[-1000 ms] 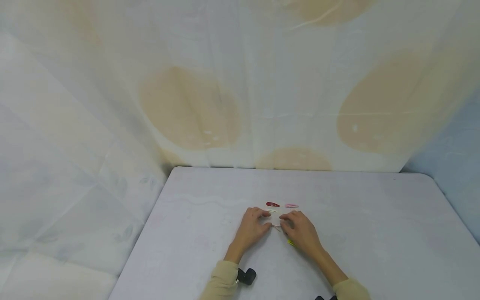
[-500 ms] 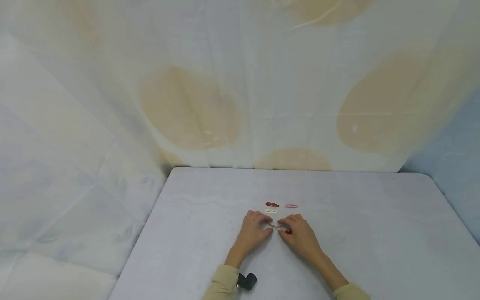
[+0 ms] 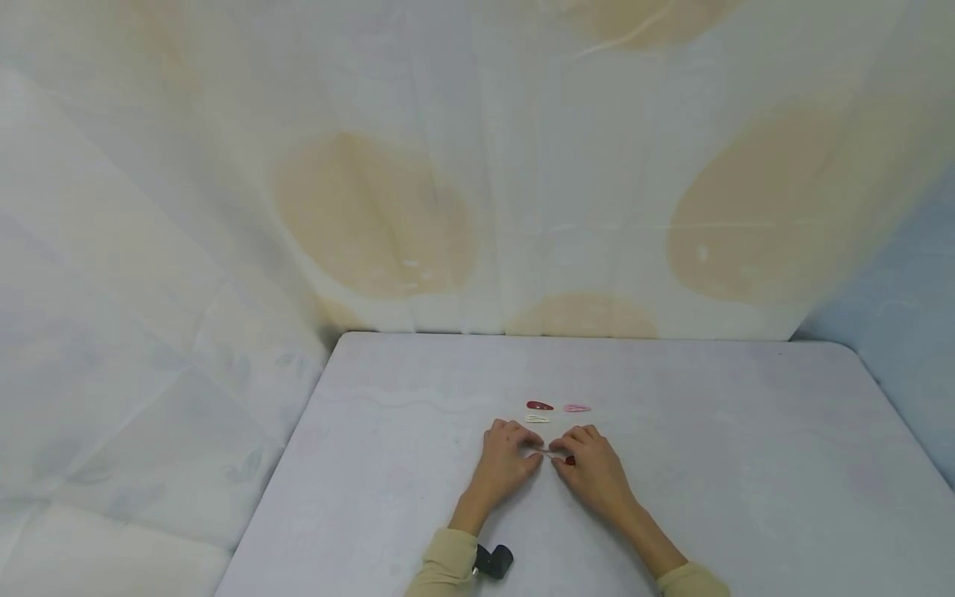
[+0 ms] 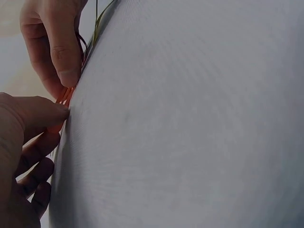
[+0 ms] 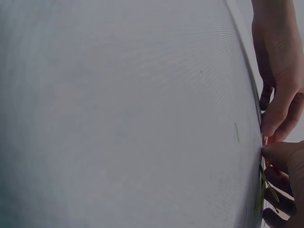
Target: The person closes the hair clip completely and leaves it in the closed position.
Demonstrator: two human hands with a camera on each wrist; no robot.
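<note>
The right hand (image 3: 597,475) withdrew slightly toward 6 o'clock and closed in on the left hand (image 3: 503,464). The yellow-green clip seen a second ago under the right hand passed out of the head view; a red clip (image 3: 570,460) appeared at its fingertips.

Both hands (image 3: 548,468) pinching a hair clip (image 3: 554,453)
</note>
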